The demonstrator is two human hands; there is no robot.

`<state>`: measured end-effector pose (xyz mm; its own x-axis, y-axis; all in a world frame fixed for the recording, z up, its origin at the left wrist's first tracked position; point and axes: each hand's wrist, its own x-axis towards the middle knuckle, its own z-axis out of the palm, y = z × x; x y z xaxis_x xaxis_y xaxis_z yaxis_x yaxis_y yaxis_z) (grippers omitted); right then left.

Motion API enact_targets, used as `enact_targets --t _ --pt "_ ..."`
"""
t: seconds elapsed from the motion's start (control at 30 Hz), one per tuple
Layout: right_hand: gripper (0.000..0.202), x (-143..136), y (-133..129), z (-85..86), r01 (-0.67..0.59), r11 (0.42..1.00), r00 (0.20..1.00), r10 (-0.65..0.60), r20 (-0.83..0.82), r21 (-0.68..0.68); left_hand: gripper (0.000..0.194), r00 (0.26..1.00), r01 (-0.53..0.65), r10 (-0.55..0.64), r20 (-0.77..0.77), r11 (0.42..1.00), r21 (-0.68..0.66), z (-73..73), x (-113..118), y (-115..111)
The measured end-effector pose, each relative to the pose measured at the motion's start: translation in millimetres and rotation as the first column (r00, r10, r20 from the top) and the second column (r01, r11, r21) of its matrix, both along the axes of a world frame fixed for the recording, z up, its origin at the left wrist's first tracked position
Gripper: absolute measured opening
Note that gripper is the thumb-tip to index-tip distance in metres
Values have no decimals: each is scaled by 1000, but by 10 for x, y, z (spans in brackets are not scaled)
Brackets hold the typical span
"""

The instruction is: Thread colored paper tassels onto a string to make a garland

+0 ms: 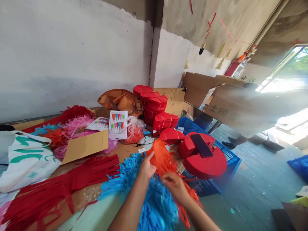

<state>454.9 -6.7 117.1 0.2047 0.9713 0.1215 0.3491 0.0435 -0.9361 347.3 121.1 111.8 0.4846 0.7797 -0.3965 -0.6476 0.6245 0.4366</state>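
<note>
Nearest us, our forearms run off the bottom edge. Our left hand (pixel 147 167) pinches the orange fringed tissue-paper garland (pixel 163 158); our right hand (pixel 176 187) closes on its lower strands, fingertips hidden, over the blue fringed paper heap (pixel 154 205) at the bench's near edge.

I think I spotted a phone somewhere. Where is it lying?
The dark phone lies right of centre in the head view, flat on a stack of red paper discs over the blue crate.
</note>
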Motion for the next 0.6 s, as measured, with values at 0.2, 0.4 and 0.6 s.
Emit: enact_targets --t 0.2,0.4,0.6 --pt "30 -1318 408 -482 -275 957 885 215 -413 -91 28 935 -352 349 -54 935 -37 19 -1306 -230" --pt "41 -2410 261 -614 -426 888 421 27 -907 -171 18 573 -800 732 -369 598 -54 -443 -2902 -1078" --pt "34 -3171 -518 -966 -601 514 441 -426 -790 -612 17 364 -924 778 -511 369 -96 -661 -3756 -1775"
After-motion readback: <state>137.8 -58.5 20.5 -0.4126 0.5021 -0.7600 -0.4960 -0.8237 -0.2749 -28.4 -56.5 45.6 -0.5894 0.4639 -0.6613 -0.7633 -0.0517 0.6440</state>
